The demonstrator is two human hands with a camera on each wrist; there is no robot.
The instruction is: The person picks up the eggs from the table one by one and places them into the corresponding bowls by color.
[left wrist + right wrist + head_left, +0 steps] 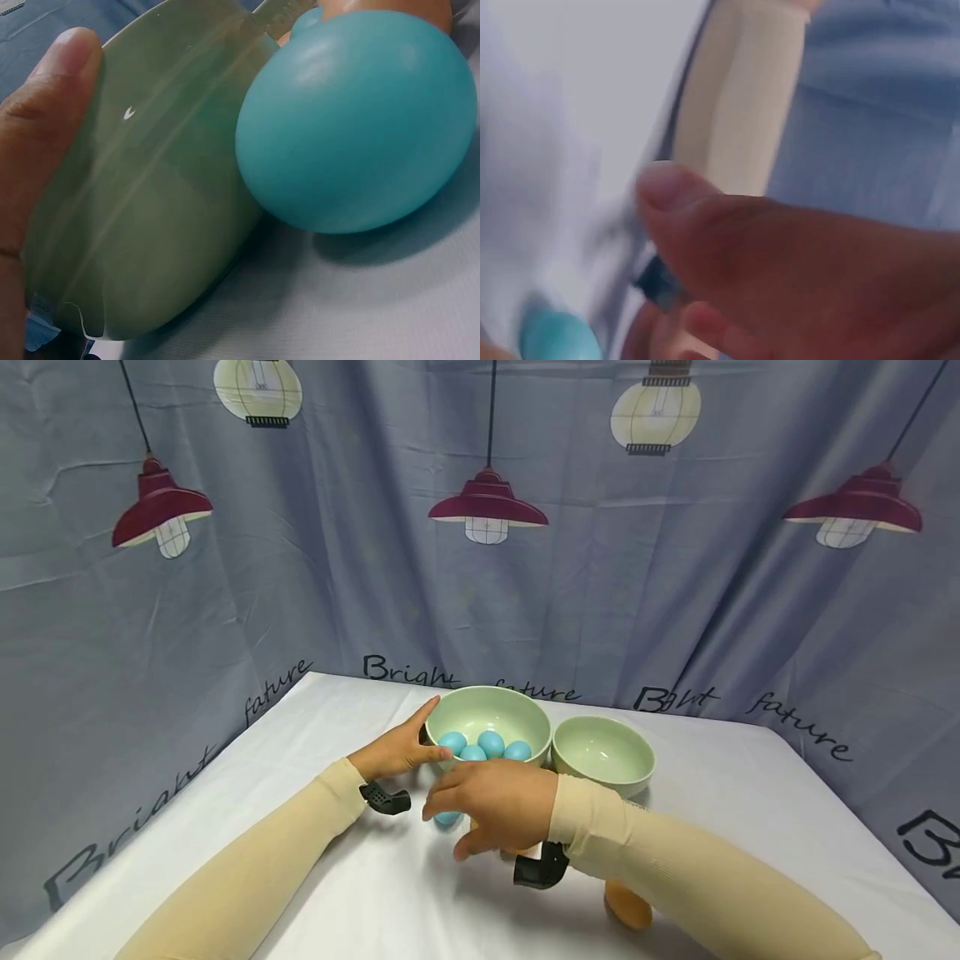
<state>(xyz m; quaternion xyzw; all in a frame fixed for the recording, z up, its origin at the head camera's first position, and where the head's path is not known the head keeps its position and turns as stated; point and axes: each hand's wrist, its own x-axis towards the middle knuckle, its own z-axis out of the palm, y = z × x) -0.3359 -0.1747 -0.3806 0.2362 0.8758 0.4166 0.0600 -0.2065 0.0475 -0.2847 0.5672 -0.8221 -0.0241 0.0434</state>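
Note:
A large pale green bowl [491, 700] holds several light blue eggs [491, 744]. My left hand [397, 752] rests against the bowl's left side, fingers spread and fairly straight. In the left wrist view its thumb [56, 97] lies along the bowl's outer wall [161, 172]. A blue egg [356, 120] lies on the cloth beside that wall. My right hand [498, 806] hovers in front of the bowl, fingers loosely bent, nothing visible in its grasp. Near it is the loose blue egg [447, 818]. Blurred in the right wrist view are the right thumb [727, 232] and a blue egg [559, 337].
A smaller pale green bowl [603, 747] stands right of the large one. An orange-brown egg [628, 906] lies by the right forearm; another orange object [519, 852] is mostly hidden under the right hand. White cloth [360, 893] covers the table, with a printed curtain [360, 568] behind.

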